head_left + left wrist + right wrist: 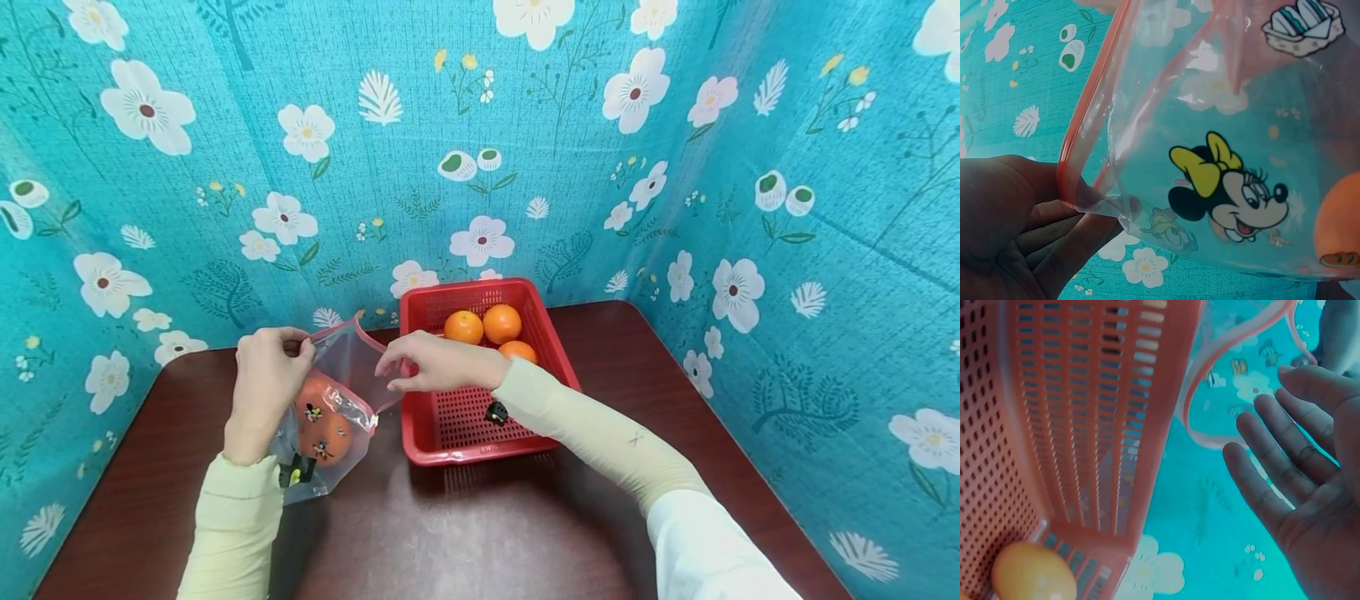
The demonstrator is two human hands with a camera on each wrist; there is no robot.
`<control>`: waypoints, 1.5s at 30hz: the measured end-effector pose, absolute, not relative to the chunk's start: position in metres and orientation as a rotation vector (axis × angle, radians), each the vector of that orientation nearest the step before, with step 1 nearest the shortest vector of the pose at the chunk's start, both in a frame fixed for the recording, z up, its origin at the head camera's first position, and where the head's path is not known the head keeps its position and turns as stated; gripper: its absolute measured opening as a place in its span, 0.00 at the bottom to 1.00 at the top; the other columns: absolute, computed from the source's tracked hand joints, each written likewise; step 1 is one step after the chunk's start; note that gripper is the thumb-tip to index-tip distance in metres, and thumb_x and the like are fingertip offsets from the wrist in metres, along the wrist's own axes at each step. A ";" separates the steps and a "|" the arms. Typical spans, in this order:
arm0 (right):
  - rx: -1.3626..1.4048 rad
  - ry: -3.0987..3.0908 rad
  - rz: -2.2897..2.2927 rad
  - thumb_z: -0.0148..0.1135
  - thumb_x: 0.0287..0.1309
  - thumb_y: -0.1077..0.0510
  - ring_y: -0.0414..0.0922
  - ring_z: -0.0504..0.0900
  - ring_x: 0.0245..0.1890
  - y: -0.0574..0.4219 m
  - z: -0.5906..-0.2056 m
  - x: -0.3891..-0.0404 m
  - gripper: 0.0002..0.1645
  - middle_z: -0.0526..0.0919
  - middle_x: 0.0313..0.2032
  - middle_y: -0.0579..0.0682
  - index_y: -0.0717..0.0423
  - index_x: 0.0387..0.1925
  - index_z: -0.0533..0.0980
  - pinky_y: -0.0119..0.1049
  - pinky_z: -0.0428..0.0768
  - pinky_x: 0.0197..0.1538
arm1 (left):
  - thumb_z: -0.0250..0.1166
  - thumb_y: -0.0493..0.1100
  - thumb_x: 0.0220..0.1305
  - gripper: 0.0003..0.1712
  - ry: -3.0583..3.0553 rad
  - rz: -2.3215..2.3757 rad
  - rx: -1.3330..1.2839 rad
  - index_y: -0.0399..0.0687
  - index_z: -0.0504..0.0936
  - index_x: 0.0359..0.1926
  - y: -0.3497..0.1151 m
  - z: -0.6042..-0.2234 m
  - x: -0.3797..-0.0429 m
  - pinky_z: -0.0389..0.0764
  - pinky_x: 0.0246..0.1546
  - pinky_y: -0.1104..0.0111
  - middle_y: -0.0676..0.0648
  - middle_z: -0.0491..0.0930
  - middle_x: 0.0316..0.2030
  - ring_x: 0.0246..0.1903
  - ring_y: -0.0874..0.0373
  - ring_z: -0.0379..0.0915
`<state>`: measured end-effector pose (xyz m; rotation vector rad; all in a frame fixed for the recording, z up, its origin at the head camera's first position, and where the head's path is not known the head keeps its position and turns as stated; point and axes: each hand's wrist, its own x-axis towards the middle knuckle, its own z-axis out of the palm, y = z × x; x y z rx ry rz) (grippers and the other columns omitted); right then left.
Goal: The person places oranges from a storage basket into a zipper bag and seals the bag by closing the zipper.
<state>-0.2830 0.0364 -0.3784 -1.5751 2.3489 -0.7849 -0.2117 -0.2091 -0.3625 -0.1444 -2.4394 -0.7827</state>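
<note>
My left hand (266, 387) pinches one corner of a clear plastic zip bag (1147, 125) with a red zip edge and cartoon prints. The bag's mouth gapes. Orange fruit (326, 433) shows through its lower part. My right hand (423, 362) is by the bag's mouth at the basket's left rim, fingers loosely bent and apart, holding nothing in the right wrist view. A red perforated basket (480, 457) stands right of the bag. Three oranges (463, 327) lie towards its back; my right forearm partly covers one.
A small black item (497, 412) is in the basket's front part, its kind unclear. Dark brown tabletop (465, 533) extends in front of the basket. Blue flowered cloth (420, 192) hangs behind the table and along its right side.
</note>
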 end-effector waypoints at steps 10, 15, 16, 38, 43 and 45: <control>-1.443 2.464 -0.762 0.69 0.64 0.54 0.41 0.83 0.51 0.071 -0.384 -0.291 0.20 0.87 0.51 0.47 0.55 0.56 0.82 0.39 0.82 0.57 | 0.63 0.30 0.61 0.08 -2.423 -0.802 -0.144 0.27 0.87 0.32 -0.210 -0.366 -0.209 0.81 0.33 0.45 0.33 0.85 0.24 0.24 0.41 0.83; -1.344 2.467 -0.741 0.70 0.62 0.53 0.42 0.83 0.53 0.087 -0.387 -0.294 0.21 0.86 0.52 0.44 0.51 0.56 0.82 0.39 0.82 0.58 | 0.63 0.30 0.61 0.08 -2.423 -0.797 -0.149 0.27 0.87 0.32 -0.208 -0.365 -0.210 0.81 0.35 0.44 0.33 0.85 0.25 0.24 0.41 0.83; -1.333 2.460 -0.737 0.70 0.62 0.53 0.44 0.83 0.54 0.089 -0.389 -0.295 0.21 0.86 0.51 0.44 0.51 0.56 0.82 0.40 0.82 0.58 | 0.63 0.30 0.61 0.08 -2.423 -0.795 -0.147 0.27 0.87 0.32 -0.208 -0.365 -0.210 0.81 0.35 0.44 0.33 0.85 0.25 0.25 0.41 0.82; -0.856 2.589 -0.322 0.72 0.60 0.56 0.51 0.75 0.55 0.132 -0.398 -0.307 0.28 0.78 0.60 0.58 0.61 0.60 0.76 0.46 0.76 0.65 | 0.64 0.30 0.61 0.08 -2.402 -0.796 -0.131 0.28 0.87 0.32 -0.211 -0.365 -0.207 0.82 0.31 0.47 0.33 0.85 0.25 0.24 0.42 0.82; -0.772 2.561 -0.225 0.74 0.58 0.55 0.49 0.75 0.52 0.140 -0.405 -0.313 0.34 0.79 0.60 0.55 0.59 0.64 0.76 0.44 0.78 0.62 | 0.65 0.30 0.61 0.07 -2.397 -0.805 -0.122 0.28 0.88 0.33 -0.210 -0.367 -0.207 0.82 0.31 0.48 0.34 0.85 0.25 0.23 0.43 0.82; -0.736 2.559 -0.167 0.75 0.57 0.54 0.48 0.75 0.51 0.142 -0.407 -0.315 0.34 0.79 0.58 0.54 0.58 0.64 0.76 0.43 0.79 0.60 | 0.65 0.30 0.61 0.07 -2.395 -0.807 -0.124 0.28 0.88 0.33 -0.210 -0.367 -0.207 0.82 0.30 0.50 0.34 0.85 0.25 0.23 0.43 0.82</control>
